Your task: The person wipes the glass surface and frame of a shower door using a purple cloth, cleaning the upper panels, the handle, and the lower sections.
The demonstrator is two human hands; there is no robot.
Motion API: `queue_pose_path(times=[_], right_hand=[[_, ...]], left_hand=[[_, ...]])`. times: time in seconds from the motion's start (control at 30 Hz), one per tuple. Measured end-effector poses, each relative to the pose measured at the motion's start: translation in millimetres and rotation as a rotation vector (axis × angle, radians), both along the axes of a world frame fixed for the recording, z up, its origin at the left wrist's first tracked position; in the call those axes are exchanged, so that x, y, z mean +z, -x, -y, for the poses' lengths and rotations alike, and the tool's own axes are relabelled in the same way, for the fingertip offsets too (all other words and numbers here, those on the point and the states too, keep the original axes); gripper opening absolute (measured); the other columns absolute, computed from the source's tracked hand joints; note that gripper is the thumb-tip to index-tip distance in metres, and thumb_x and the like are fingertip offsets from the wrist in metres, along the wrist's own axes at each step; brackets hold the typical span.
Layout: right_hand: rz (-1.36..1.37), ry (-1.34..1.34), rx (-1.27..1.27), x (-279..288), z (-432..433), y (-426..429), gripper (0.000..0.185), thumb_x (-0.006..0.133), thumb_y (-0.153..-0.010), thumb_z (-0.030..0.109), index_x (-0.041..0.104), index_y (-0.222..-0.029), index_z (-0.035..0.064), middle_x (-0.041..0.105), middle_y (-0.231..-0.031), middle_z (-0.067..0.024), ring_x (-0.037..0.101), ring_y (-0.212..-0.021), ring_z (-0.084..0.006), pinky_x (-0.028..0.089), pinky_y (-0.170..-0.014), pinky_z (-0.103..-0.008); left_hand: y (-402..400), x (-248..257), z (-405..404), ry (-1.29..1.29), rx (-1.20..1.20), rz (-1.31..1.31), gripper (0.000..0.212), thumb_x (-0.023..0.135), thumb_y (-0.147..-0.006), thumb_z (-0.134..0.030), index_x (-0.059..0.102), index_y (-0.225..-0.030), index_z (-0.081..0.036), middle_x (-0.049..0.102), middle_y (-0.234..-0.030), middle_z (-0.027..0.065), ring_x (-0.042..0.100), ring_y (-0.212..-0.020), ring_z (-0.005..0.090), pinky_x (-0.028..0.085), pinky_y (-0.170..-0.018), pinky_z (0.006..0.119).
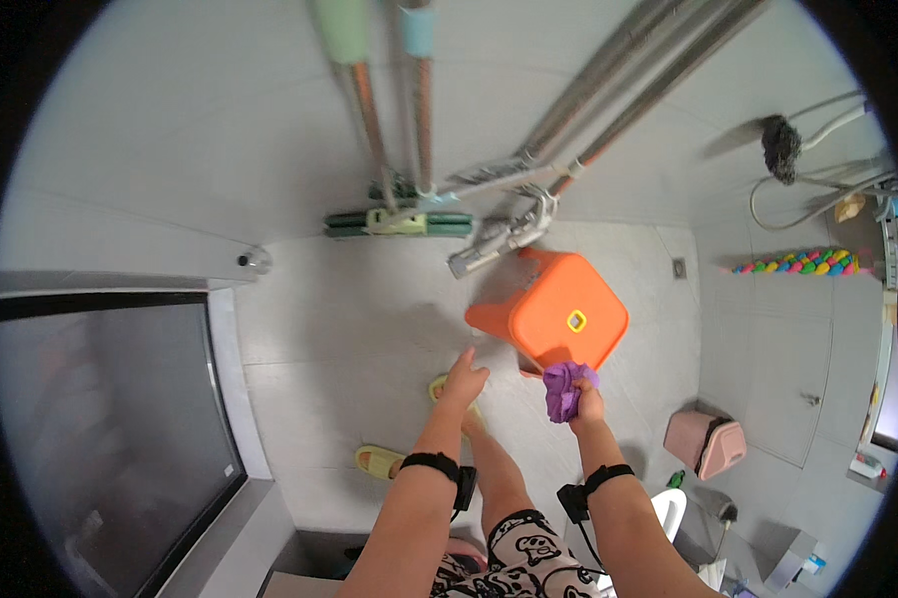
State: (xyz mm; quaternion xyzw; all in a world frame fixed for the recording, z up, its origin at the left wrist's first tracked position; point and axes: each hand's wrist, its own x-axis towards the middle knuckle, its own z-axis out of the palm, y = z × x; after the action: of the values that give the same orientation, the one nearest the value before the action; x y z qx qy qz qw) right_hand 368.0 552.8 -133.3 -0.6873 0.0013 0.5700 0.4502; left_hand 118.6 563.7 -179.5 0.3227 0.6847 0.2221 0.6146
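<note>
A bunched purple cloth (563, 392) is gripped in my right hand (588, 407), by the near corner of an orange plastic stool (598, 299). The stool's square seat has a small yellow-rimmed hole in the middle. My left hand (465, 380) is left of the stool, above my slippered foot, and holds nothing; its fingers are partly extended. Dark straps with small black boxes circle both forearms.
A green-headed mop (396, 223) and a grey squeegee-like mop head (501, 243) lean at the wall beyond the stool. A pink bin (699, 442) is at right, a dark-framed glass panel (112, 433) at left. A floor drain (679, 268) lies beyond the stool.
</note>
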Motion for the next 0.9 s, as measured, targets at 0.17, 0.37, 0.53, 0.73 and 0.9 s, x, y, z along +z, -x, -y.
queue_pose_path(times=[0.17,0.37,0.53,0.73,0.9], right_hand=[[-0.02,-0.001,0.12,50,-28,53,0.038,0.059,-0.073,0.009,0.054,-0.111,0.0036,0.061,-0.094,-0.0086,0.062,-0.084,-0.024,0.052,-0.076,-0.0376],[-0.389,0.156,0.865,141,-62,202,0.027,0.057,-0.079,0.019,0.059,-0.103,0.0062,0.066,-0.09,-0.0077,0.064,-0.08,-0.024,0.053,-0.074,-0.0381],[-0.662,0.062,1.412,276,-44,367,0.035,0.058,-0.083,0.023,0.058,-0.113,0.0058,0.066,-0.103,-0.0075,0.064,-0.092,-0.0222,0.051,-0.084,-0.0378],[-0.687,0.103,1.927,365,51,511,0.043,0.057,-0.086,0.023,0.051,-0.124,0.0038,0.064,-0.108,-0.0083,0.063,-0.096,-0.0221,0.049,-0.087,-0.0361],[-0.282,-0.724,1.992,399,153,569,0.054,0.058,-0.089,0.033,0.042,-0.133,0.0065,0.057,-0.118,-0.0069,0.055,-0.107,-0.0197,0.048,-0.084,-0.0352]], left_hand=[[67,78,13,0.093,0.067,0.092,0.054,0.063,-0.082,-0.019,0.048,-0.131,-0.001,0.058,-0.122,0.019,0.059,-0.107,0.0277,0.047,-0.091,0.036],[181,183,68,0.075,0.242,-0.049,0.051,0.066,-0.082,-0.027,0.054,-0.127,-0.005,0.061,-0.117,0.0152,0.059,-0.107,0.026,0.047,-0.089,0.035],[248,347,121,0.016,0.75,0.162,0.051,0.059,-0.09,-0.033,0.048,-0.132,-0.006,0.059,-0.115,0.0082,0.057,-0.104,0.0214,0.05,-0.083,0.037],[306,428,246,-0.407,1.309,0.087,0.028,0.067,-0.086,-0.017,0.055,-0.109,-0.006,0.062,-0.102,0.0073,0.063,-0.087,0.0182,0.054,-0.073,0.034],[325,473,330,-0.58,1.627,-0.055,0.022,0.069,-0.084,-0.011,0.058,-0.101,-0.004,0.064,-0.088,0.0042,0.062,-0.077,0.0132,0.052,-0.061,0.028]])
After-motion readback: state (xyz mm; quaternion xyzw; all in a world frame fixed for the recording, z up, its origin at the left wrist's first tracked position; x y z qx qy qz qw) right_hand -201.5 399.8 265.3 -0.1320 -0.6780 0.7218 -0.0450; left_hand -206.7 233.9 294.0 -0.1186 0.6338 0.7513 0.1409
